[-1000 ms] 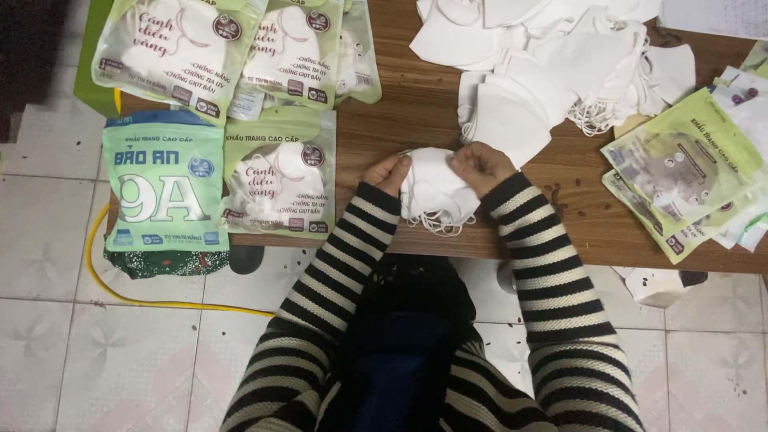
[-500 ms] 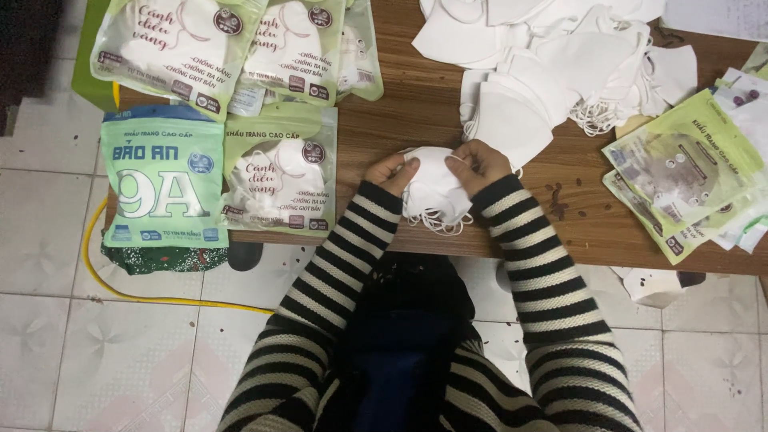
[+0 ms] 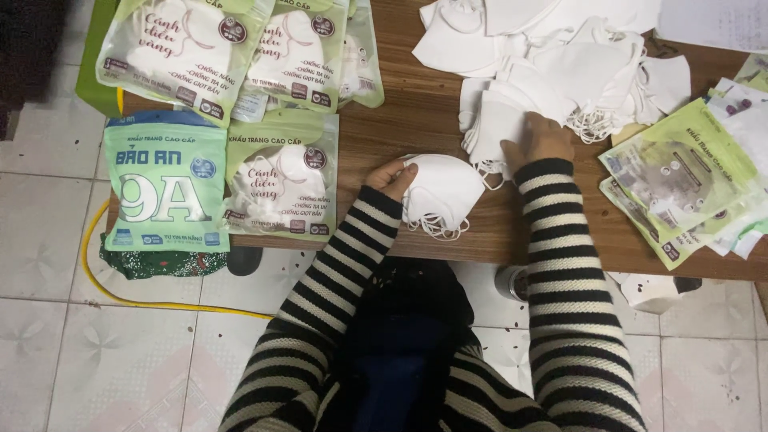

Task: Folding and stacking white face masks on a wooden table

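Your left hand point(image 3: 392, 178) pinches the near stack of white masks point(image 3: 442, 194) at its nine o'clock edge, fingers closed on it. Your right hand point(image 3: 538, 142) lies flat on the loose mask pile point(image 3: 552, 64) at one o'clock, holding nothing. The stack sits near the worktop point(image 3: 416, 120) edge; its dangling ear loops could snag and drag it off.

Sleeves: long, knitted, banded in black and white horizontal stripes, worn down to both wrists.
Cuffs: a wide black band is seen at each wrist.
Left hand point(image 3: 392, 178): bare, no glove or ring seen.
Right hand point(image 3: 538, 142): bare likewise.
Lap: dark clothing is worn.
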